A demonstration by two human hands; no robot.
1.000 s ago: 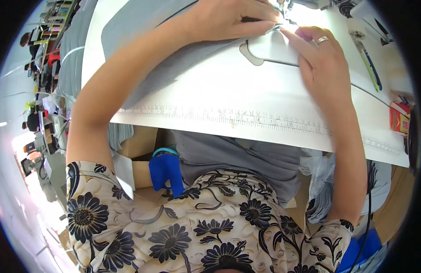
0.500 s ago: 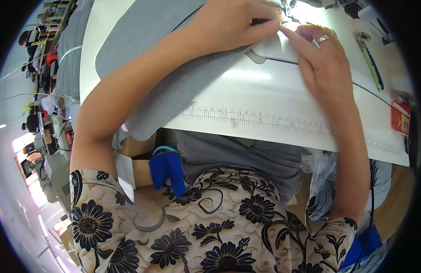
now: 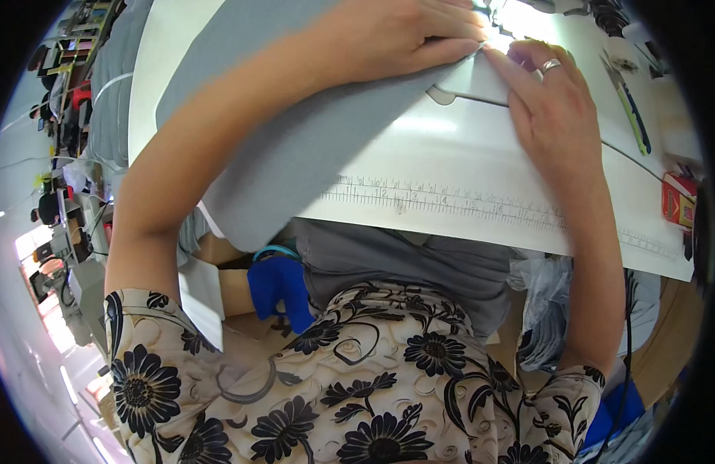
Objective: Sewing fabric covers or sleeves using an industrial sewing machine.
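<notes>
A large piece of grey fabric [image 3: 311, 147] lies over the white table, its near end hanging past the front edge. My left hand [image 3: 407, 35] rests on it at the top, thumb and fingers closed together on the fabric's edge beside a brightly lit sewing machine needle area [image 3: 493, 14]. From the right, my right hand [image 3: 554, 97], with a ring on one finger, meets the same spot. Its thumb and index finger come together at the fabric's edge, the other fingers curled. The fingertips of both hands nearly touch; glare hides the exact grip.
A printed ruler scale [image 3: 450, 203] runs along the front of the white table [image 3: 419, 155]. To the right lie thread snips [image 3: 632, 108], a thread cone [image 3: 622, 54] and a red box [image 3: 677, 203]. Stacked grey fabric [image 3: 117, 93] stands at the left. Blue cloth [image 3: 280, 292] sits below the table.
My left forearm and elbow have swung slightly outward to the left. The fabric has shifted a little under the left arm, covering the dark line near its top. My right hand stays nearly in place.
</notes>
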